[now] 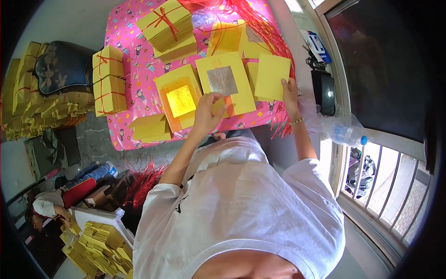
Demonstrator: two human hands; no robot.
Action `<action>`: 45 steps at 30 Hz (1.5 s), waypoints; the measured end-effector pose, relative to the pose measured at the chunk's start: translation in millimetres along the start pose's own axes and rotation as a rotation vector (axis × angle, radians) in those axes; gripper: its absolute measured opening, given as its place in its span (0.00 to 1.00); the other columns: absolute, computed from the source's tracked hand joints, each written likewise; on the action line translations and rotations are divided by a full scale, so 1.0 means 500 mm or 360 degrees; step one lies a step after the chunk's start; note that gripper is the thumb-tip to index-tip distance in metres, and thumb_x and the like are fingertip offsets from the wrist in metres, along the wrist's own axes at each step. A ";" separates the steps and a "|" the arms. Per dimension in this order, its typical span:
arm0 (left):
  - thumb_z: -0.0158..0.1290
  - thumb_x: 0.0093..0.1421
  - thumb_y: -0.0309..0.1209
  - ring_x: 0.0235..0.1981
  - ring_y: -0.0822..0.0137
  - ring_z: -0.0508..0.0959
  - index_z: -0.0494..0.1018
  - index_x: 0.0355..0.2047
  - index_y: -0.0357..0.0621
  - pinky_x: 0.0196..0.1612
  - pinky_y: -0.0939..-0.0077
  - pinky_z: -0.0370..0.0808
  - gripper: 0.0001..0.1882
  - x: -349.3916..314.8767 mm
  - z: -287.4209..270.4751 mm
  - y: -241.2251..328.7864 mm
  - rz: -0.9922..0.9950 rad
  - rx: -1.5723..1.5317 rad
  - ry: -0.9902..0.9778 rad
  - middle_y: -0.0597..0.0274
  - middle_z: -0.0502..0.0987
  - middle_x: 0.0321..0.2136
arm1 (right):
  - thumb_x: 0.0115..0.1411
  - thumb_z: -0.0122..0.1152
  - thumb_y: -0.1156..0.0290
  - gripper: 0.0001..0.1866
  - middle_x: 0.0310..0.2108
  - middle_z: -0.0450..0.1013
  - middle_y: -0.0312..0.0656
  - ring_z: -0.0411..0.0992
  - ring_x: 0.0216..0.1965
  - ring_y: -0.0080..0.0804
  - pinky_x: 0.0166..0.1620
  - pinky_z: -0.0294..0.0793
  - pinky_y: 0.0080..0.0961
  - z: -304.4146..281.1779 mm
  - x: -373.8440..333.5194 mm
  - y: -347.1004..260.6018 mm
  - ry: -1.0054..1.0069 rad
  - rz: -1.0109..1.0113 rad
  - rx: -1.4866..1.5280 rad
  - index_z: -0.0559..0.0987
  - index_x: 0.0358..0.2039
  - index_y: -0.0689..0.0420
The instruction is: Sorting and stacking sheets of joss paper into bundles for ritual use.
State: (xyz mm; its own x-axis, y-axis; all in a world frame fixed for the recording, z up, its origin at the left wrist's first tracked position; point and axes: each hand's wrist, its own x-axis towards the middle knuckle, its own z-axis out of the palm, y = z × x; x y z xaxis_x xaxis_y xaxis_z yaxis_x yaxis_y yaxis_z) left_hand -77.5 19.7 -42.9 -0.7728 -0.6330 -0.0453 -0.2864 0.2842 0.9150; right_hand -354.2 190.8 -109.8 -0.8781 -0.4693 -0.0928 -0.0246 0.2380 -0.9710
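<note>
Take the silver-square yellow sheet [223, 86] as your landmark. Far to its left, one blue floral cushion [62, 69] leans beside piled yellow bundles [28, 104], too crowded to count. Below and left of it, one co-worker [46, 204] shows near the picture's edge.

On the pink-covered tabletop [121, 28], two yellow bundles tied in red [110, 95] stand well left of your landmark. Nearer to its left come one folded yellow sheet [151, 129] and one gold-square yellow sheet [181, 100], the latter just beside it. A third tied bundle [160, 21] sits beyond it to the left, on one untied stack [179, 50].

Your left hand [211, 109] is at your landmark's lower edge, its grip spread, thumb and forefinger parted; you cannot tell whether it touches the paper. Just beyond your landmark lies one orange-faced sheet [226, 39].

To its right, your right hand [291, 95] has its grip pinching the right edge of one plain yellow sheet [269, 76]. Red strings [267, 28], too many to count, trail beyond. Farther right of your landmark lies one blue-capped plastic bottle [346, 135].
</note>
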 end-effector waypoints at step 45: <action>0.60 0.39 0.22 0.46 0.50 0.64 0.68 0.44 0.50 0.47 0.58 0.63 0.28 -0.029 0.052 -0.032 0.0250 0.0806 -0.0030 0.54 0.65 0.43 | 0.56 0.59 0.56 0.21 0.36 0.76 0.54 0.75 0.40 0.48 0.43 0.73 0.38 0.063 0.074 0.127 -0.0109 0.0132 -0.1443 0.76 0.39 0.63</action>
State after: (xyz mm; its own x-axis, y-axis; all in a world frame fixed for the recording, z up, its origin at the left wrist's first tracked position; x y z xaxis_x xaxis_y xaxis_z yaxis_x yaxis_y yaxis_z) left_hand -76.7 43.1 -67.3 -0.8371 -0.5431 0.0649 -0.4007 0.6897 0.6031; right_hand -373.1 161.7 -182.1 -0.8642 -0.4636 -0.1954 -0.3543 0.8366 -0.4178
